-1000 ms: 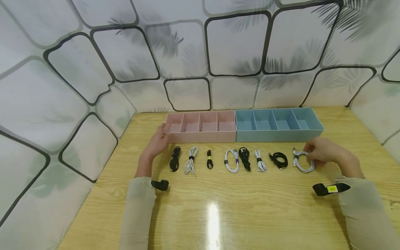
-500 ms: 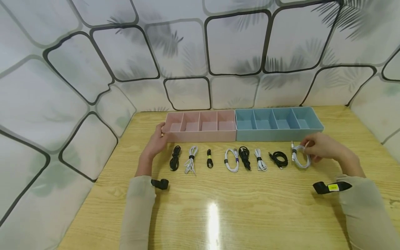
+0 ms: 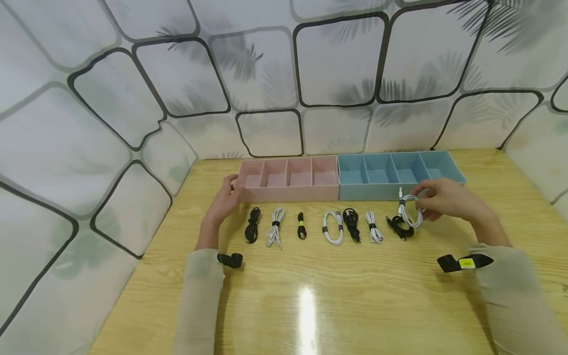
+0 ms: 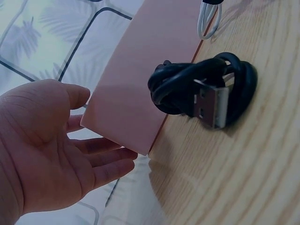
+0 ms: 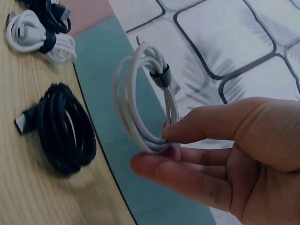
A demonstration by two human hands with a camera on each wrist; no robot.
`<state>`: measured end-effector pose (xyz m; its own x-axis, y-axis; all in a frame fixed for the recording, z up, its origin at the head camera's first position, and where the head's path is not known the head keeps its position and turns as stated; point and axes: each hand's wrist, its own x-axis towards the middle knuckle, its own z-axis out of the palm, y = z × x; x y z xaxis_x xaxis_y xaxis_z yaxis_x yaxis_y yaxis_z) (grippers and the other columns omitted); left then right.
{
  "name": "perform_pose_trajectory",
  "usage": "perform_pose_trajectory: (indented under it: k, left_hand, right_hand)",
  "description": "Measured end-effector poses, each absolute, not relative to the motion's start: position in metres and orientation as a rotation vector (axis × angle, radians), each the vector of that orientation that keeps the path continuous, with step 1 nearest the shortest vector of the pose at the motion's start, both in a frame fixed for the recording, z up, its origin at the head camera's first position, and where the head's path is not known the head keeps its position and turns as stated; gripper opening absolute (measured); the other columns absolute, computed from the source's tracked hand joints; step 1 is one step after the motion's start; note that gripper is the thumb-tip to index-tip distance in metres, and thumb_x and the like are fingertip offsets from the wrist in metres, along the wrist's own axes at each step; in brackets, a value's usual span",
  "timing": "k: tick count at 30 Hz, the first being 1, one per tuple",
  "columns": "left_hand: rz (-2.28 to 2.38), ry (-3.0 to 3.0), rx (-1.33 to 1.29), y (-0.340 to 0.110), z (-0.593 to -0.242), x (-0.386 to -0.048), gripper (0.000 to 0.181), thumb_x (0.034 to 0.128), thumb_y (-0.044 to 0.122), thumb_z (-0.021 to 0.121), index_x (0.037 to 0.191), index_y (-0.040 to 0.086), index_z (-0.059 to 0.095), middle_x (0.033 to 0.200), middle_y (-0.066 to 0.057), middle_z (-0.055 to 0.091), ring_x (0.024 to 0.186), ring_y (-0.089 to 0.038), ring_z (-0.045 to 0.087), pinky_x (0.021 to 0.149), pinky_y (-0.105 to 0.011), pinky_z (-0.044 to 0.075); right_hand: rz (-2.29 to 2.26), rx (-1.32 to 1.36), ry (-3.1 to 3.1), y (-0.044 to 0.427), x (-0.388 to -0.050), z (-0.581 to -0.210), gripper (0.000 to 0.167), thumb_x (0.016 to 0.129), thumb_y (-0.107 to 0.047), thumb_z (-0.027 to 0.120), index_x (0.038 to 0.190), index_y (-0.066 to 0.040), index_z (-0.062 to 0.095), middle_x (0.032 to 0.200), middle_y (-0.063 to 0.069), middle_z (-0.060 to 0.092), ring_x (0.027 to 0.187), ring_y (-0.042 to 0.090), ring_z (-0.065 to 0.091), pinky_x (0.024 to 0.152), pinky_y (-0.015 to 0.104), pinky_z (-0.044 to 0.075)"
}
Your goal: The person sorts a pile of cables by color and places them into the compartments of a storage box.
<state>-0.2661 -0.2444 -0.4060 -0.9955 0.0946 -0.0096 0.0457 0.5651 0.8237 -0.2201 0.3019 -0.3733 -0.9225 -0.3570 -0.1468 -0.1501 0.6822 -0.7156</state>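
Observation:
In the head view my right hand pinches a coiled white cable by its lower side between thumb and fingers. A dark tie binds the coil. It is raised before the blue four-compartment organizer, above a coiled black cable on the table. My left hand rests at the left end of the pink four-compartment organizer. Its fingers lie fairly straight along that end, with the thumb close to an edge. Nearest to it on the table is a black USB cable.
Several more bundled cables lie in a row before the organizers: a white one, a short black one with a yellow band, a white loop, a thick black one and a small white one. A patterned wall stands behind.
My right hand has lifted the coiled white cable off the table and carried it left, over the black coil. My left hand has stayed at the pink organizer's end. The head view shifted slightly.

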Motion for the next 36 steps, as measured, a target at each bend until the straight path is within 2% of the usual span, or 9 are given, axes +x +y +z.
perform_pose_trajectory:
  k: [7,13,21,25,31,36]
  left_hand:
    - [1.562,2.676,0.103,-0.246,-0.408,-0.27,0.057,0.1069,0.035,0.042,0.151,0.003,0.024,0.147,-0.033,0.038,0.134,-0.043,0.041,0.105,-0.055,0.037]
    - [1.569,2.648,0.089,-0.25,-0.41,-0.274,0.061,0.107,0.033,0.04,0.156,0.004,0.019,0.154,-0.03,0.031,0.14,-0.042,0.035,0.109,-0.055,0.034]
    - [1.505,2.657,0.085,-0.251,-0.409,-0.273,0.063,0.1069,0.038,0.038,0.158,0.009,0.017,0.152,-0.029,0.035,0.136,-0.041,0.04,0.102,-0.052,0.039]
    - [1.508,2.652,0.083,-0.252,-0.412,-0.276,0.06,0.1068,0.035,0.039,0.158,0.011,0.018,0.151,-0.028,0.036,0.136,-0.042,0.041,0.103,-0.052,0.039]
    - [1.53,2.649,0.095,-0.25,-0.414,-0.278,0.057,0.1058,0.026,0.041,0.157,0.011,0.021,0.149,-0.028,0.038,0.133,-0.041,0.044,0.102,-0.052,0.04]
    - [1.538,2.654,0.105,-0.25,-0.413,-0.282,0.056,0.1061,0.026,0.041,0.157,0.011,0.022,0.15,-0.029,0.038,0.133,-0.041,0.043,0.102,-0.054,0.039]
  right_hand:
    - [-1.189,-0.476,2.578,0.274,-0.231,-0.362,0.029,0.098,-0.009,0.058,0.123,0.007,0.057,0.093,0.021,0.071,0.074,0.03,0.072,0.063,0.04,0.059]
    - [-1.296,-0.453,2.595,0.245,-0.251,-0.354,0.033,0.099,-0.013,0.059,0.128,0.003,0.056,0.104,0.025,0.066,0.075,0.03,0.071,0.065,0.043,0.059]
    - [-1.445,-0.41,2.634,0.213,-0.282,-0.354,0.037,0.098,-0.01,0.058,0.131,0.006,0.054,0.1,0.027,0.067,0.071,0.029,0.071,0.065,0.042,0.059]
    - [-1.45,-0.364,2.664,0.202,-0.296,-0.358,0.035,0.096,-0.01,0.059,0.128,0.006,0.057,0.1,0.027,0.069,0.07,0.027,0.071,0.064,0.04,0.059]
    - [-1.382,-0.369,2.724,0.185,-0.311,-0.361,0.032,0.095,-0.011,0.059,0.123,0.003,0.062,0.093,0.022,0.071,0.081,0.036,0.07,0.065,0.043,0.059]
    - [-1.432,-0.358,2.681,0.172,-0.319,-0.362,0.032,0.095,-0.01,0.06,0.124,0.005,0.061,0.092,0.023,0.07,0.078,0.033,0.07,0.068,0.044,0.059]
